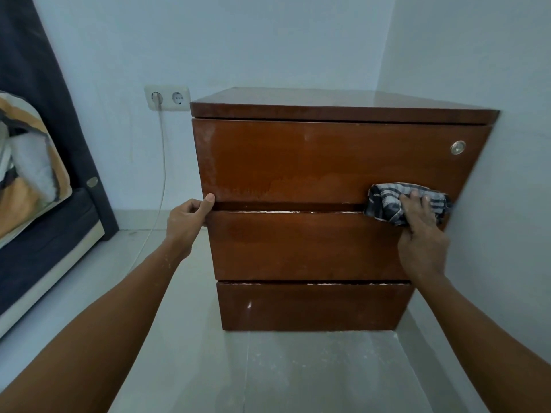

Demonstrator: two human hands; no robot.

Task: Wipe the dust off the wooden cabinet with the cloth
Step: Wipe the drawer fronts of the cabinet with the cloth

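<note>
Your right hand (422, 231) presses a bunched cloth (396, 202) against the front of the cabinet (313, 165). The cloth is dark with pale stripes, and it lies on the right end of the gap between the top drawer (328, 156) and the middle drawer (298, 245), close to the right wall (492, 84). Your fingers are curled over the cloth and hold it to the wood.

Your left hand (186, 222) grips the left edge of the cabinet at the same height. The thumb (207, 202) lies on the front, at the lower left corner of the top drawer, and the other fingers go around the side, where you cannot see them fully.

The cabinet stands on the pale floor (268, 368) in the corner, its right side against the wall. It has three drawers, one above another, and a flat top. A round metal lock (457, 148) sits at the upper right of the top drawer. Pale dusty marks show on the lower and left part of the top drawer, and white bits lie along the upper edges of the middle drawer and the bottom drawer (313, 305); they are perhaps dust or chipped edge, the view is not sharp enough to tell.

On the back wall left of the cabinet is a double socket (167, 98), with a white cable (162, 162) hanging from its left outlet down to the floor. At the far left is a dark curtain (38, 84) and a bed (35, 234) with an orange and white blanket (26, 162).
</note>
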